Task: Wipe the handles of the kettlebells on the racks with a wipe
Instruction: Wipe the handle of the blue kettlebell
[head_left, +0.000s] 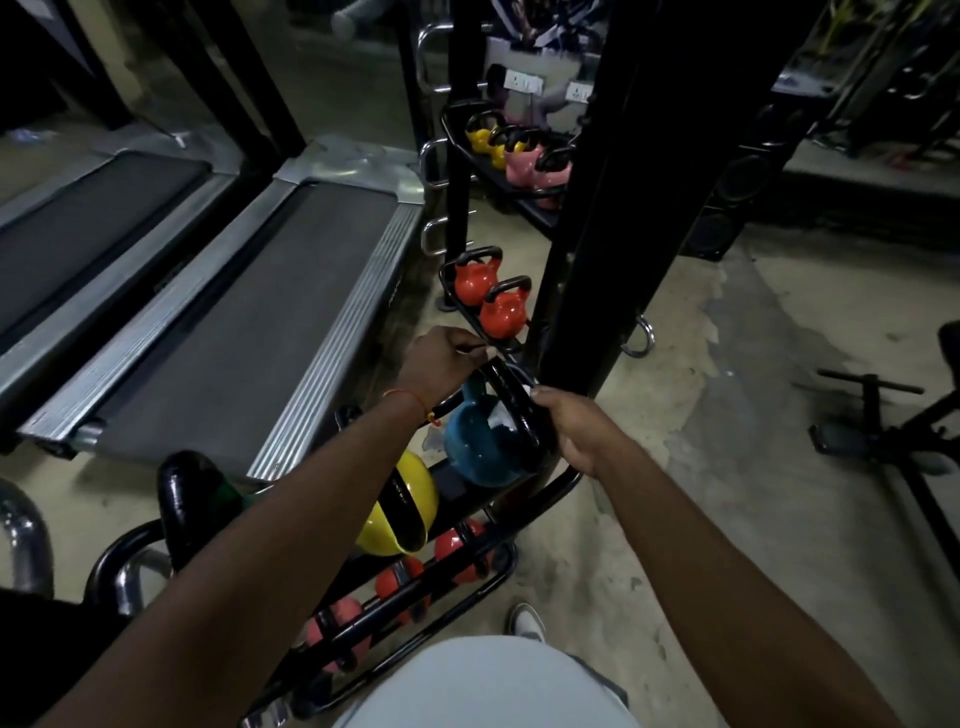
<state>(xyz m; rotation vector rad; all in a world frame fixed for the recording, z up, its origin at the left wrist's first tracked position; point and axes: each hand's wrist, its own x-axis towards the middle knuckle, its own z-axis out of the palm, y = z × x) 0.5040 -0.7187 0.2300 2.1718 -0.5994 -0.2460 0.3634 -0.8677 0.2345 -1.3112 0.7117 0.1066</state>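
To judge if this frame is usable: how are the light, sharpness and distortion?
Head view: dim; wide-angle distortion tilts the black pillar; glare streaks the black handle of the blue kettlebell; the white wipe by the right hand looks soft; the lower-shelf red kettlebells are blurred.

We are finding nothing we can read in this frame: no text, label, brand, number or sign is showing clearly enough to make out.
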